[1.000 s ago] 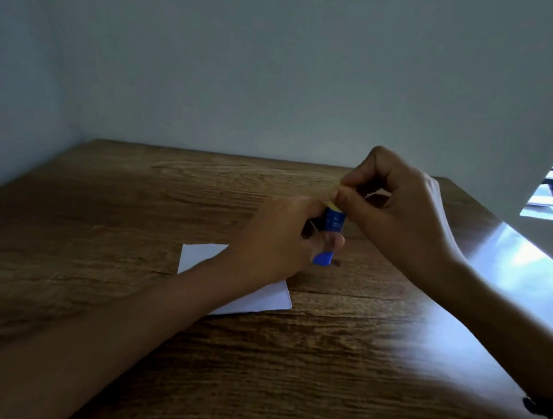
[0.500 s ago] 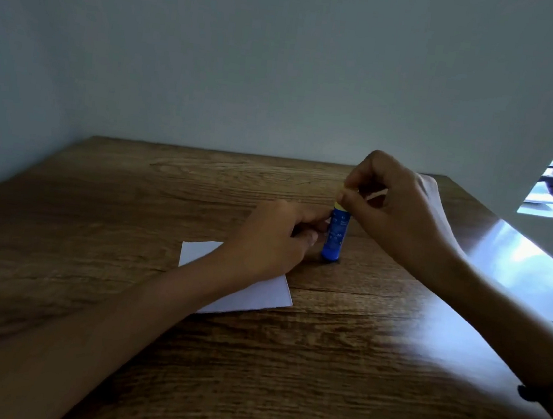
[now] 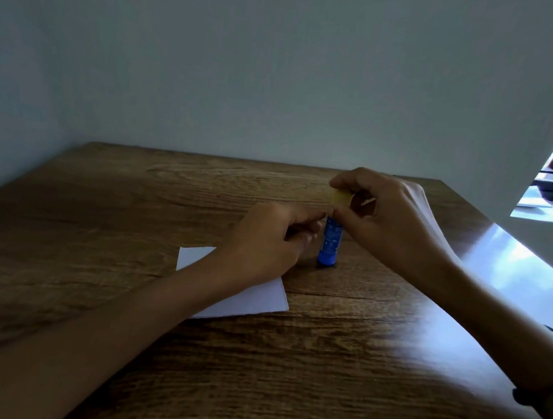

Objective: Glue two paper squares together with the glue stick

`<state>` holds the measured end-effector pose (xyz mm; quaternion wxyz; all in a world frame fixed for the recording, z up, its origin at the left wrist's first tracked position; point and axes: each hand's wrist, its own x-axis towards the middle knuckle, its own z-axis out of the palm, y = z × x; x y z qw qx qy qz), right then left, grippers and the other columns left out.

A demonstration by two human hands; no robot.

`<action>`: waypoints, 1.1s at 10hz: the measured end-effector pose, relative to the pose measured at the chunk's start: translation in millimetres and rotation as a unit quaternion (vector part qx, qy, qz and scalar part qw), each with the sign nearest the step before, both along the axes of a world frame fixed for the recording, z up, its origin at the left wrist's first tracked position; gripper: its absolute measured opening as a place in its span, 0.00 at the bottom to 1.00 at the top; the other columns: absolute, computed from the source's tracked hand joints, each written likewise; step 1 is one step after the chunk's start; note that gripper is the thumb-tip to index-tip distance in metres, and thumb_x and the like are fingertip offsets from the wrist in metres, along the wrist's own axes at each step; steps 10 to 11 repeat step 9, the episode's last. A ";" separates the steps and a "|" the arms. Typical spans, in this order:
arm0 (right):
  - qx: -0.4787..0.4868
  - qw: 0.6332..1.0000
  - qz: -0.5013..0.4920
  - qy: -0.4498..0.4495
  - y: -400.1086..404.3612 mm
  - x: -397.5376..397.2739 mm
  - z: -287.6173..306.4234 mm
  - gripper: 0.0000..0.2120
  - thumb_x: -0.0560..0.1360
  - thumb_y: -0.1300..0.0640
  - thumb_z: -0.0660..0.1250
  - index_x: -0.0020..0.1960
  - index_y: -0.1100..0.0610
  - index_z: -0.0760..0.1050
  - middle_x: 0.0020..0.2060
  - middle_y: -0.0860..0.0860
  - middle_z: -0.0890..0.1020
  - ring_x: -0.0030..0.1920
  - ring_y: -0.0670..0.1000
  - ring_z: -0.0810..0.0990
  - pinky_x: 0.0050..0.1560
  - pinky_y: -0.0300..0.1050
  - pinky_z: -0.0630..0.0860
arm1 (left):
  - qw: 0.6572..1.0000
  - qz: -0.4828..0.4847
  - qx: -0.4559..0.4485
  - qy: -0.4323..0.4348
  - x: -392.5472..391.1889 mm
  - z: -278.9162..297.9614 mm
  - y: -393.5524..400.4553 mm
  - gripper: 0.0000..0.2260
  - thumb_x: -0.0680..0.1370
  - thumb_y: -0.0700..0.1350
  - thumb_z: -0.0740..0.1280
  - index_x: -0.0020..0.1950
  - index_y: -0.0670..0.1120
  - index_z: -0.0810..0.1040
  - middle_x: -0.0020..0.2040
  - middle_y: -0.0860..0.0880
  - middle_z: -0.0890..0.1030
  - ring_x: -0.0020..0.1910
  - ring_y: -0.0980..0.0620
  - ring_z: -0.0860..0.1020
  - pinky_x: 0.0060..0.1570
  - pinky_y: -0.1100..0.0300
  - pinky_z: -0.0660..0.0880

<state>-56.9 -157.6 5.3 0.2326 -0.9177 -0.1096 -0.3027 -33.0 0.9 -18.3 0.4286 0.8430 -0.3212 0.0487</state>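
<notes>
Head view is showing your right hand (image 3: 394, 222) pinching the yellow cap (image 3: 341, 197) between thumb and forefinger, just above the blue glue stick (image 3: 330, 241). A second ago you were holding the stick off the table (image 3: 90, 257) in both hands; now it is standing on its base on the wood, and the cap is sitting higher than the tube's top, so it is apparently coming off or already free, though whether it is fully clear is hard to tell. That suggests you are getting the glue exposed, with spreading not yet begun.

Your left hand (image 3: 264, 242) is lying beside the tube with fingers (image 3: 304, 224) loosely curled; they are reaching toward the tube's upper part, but whether they are gripping it is hidden.

Long axis of the stick is running vertically, cap end pointing up, base on the table just right of the white paper (image 3: 257, 302), which is lying flat under your left wrist. Only one sheet is distinguishable.
</notes>
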 end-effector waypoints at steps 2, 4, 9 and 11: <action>-0.010 1.000 0.004 -0.001 1.0 -0.2 -0.3 0.14 0.70 0.55 0.70 0.55 0.54 0.78 0.42 0.45 0.80 0.40 0.44 0.78 0.43 0.35 0.74 | 1.000 0.004 -0.005 -0.012 0.5 -1.6 1.4 0.17 0.75 0.36 0.62 0.63 0.46 0.73 0.55 0.47 0.81 0.54 0.53 0.77 0.58 0.58 0.73; -0.018 1.000 0.009 -0.005 1.9 -0.9 -1.1 0.14 0.69 0.54 0.70 0.54 0.54 0.78 0.40 0.43 0.78 0.38 0.41 0.76 0.40 0.29 0.71 | 1.000 0.006 -0.011 -0.022 2.2 -3.2 1.7 0.16 0.75 0.35 0.63 0.62 0.45 0.74 0.55 0.47 0.81 0.54 0.54 0.77 0.56 0.62 0.72; 0.031 0.997 0.035 -0.058 10.2 -6.2 10.3 0.11 0.77 0.54 0.61 0.49 0.60 0.79 0.42 0.52 0.82 0.42 0.50 0.76 0.43 0.46 0.73 | 0.999 0.042 -0.011 -0.031 10.2 10.7 -2.1 0.15 0.76 0.38 0.61 0.63 0.44 0.72 0.57 0.47 0.79 0.50 0.57 0.75 0.48 0.70 0.69; 0.031 0.997 0.035 -0.058 10.2 -6.2 10.3 0.11 0.77 0.54 0.61 0.49 0.60 0.79 0.42 0.52 0.82 0.42 0.50 0.76 0.43 0.46 0.73 | 0.999 0.042 -0.011 -0.031 10.2 10.7 -2.1 0.15 0.76 0.38 0.61 0.63 0.44 0.72 0.57 0.47 0.79 0.50 0.57 0.75 0.48 0.70 0.69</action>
